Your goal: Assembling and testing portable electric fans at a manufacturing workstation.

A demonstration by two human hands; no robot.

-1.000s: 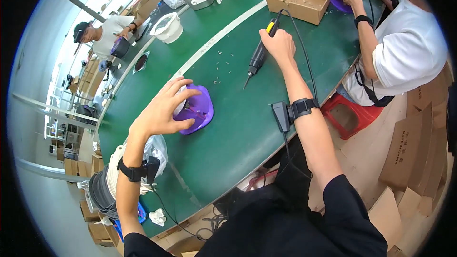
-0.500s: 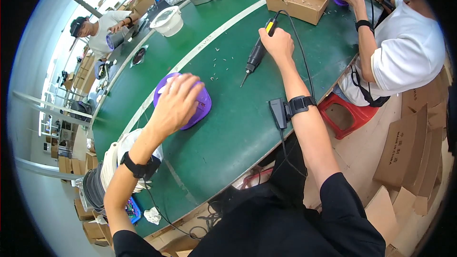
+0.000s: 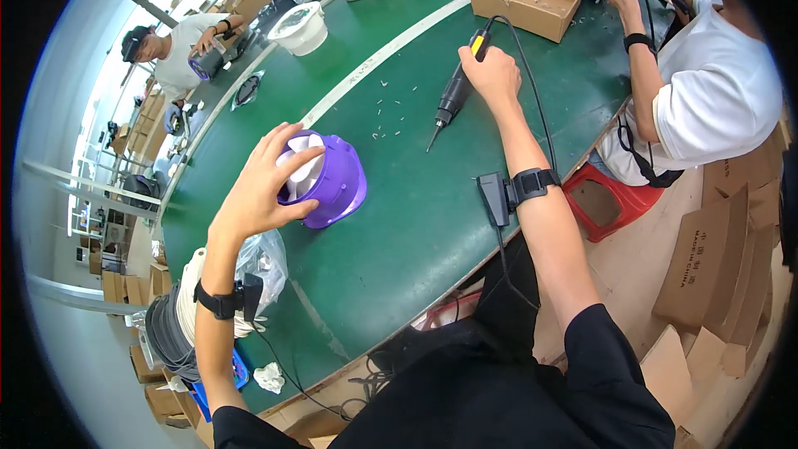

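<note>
My left hand (image 3: 259,187) curls around the left side of a purple plastic housing (image 3: 339,179), with thumb and fingertips at its rim. The housing is tilted, and a white bladed part (image 3: 306,168) shows inside it, partly covered by my fingers. My right hand (image 3: 495,76) grips a black and yellow electric screwdriver (image 3: 454,93) by its upper end. The bit points down toward the green table (image 3: 416,224) without any screw visible on it. Several small screws (image 3: 391,108) lie scattered between the housing and the screwdriver.
An open cardboard box (image 3: 524,2) stands at the far right, beside a person in white (image 3: 706,75). White and grey containers (image 3: 301,32) sit at the back. At left are a clear plastic bag (image 3: 262,262) and cable coils (image 3: 170,333). The screwdriver's cord (image 3: 532,83) loops beside my right forearm.
My left hand has shifted from over the housing to its left side, and the housing has tipped so its white bladed part shows. The screwdriver stays nearly in place.
</note>
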